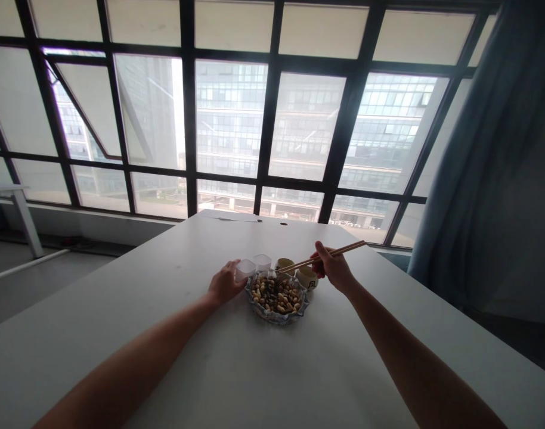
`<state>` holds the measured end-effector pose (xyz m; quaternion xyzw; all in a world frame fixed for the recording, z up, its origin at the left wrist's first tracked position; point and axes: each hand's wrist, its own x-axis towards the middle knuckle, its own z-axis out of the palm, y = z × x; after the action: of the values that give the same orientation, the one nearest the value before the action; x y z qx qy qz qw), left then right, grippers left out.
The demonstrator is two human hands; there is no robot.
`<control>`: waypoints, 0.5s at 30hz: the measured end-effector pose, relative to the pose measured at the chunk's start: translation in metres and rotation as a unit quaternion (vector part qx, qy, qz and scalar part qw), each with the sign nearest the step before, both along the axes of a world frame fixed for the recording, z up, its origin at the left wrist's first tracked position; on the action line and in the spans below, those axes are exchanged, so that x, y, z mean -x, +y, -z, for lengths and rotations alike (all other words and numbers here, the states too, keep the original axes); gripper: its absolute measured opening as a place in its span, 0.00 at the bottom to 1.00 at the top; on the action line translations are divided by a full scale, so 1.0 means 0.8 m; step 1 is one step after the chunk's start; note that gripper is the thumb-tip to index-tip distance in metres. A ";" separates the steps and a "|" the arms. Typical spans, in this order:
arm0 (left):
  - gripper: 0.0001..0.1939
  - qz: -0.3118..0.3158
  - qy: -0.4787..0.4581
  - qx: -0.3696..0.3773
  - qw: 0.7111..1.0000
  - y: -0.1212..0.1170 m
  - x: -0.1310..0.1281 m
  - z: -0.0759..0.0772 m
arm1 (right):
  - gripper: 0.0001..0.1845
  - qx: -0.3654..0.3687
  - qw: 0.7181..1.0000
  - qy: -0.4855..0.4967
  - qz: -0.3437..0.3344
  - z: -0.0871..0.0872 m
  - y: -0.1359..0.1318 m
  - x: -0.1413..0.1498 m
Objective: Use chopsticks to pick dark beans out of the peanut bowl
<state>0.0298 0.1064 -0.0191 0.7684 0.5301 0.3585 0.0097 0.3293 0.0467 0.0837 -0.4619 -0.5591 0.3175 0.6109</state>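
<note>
A clear glass bowl (279, 317) with a wavy rim stands on the white table, filled with peanuts and dark seeds (272, 292). To its left, my left hand (225, 283) is closed around a small translucent white cup (245, 270), close to the bowl's rim. My right hand (330, 265) grips a pair of wooden chopsticks (344, 249), whose tips reach over the bowl's far edge. Whether the tips pinch anything is too small to tell. Behind the bowl are a second translucent cup (262, 262) and two yellowish cups, one (284, 264) farther left and one (307, 279) bearing a dark character.
The white table (201, 369) stretches away toward a large black-framed window (230, 119). A white sheet (232, 215) lies at its far end, near dark round holes (284, 224). A blue curtain (469, 149) hangs at the right, and another white table (13, 190) stands at left.
</note>
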 end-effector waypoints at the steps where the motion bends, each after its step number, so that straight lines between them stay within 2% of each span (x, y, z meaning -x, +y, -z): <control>1: 0.30 0.002 -0.002 0.003 1.000 0.000 0.000 0.000 | 0.33 0.000 1.000 -0.003 -0.001 0.000 0.000 0.000; 15: 0.30 0.001 -0.011 0.010 1.000 -0.005 -0.001 -0.005 | 0.34 -0.002 1.000 -0.014 -0.017 -0.004 -0.006 0.005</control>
<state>0.0309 0.1020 -0.0152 0.7649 0.5325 0.3617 0.0231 0.3256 0.0418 0.0868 -0.4552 -0.5758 0.3205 0.5988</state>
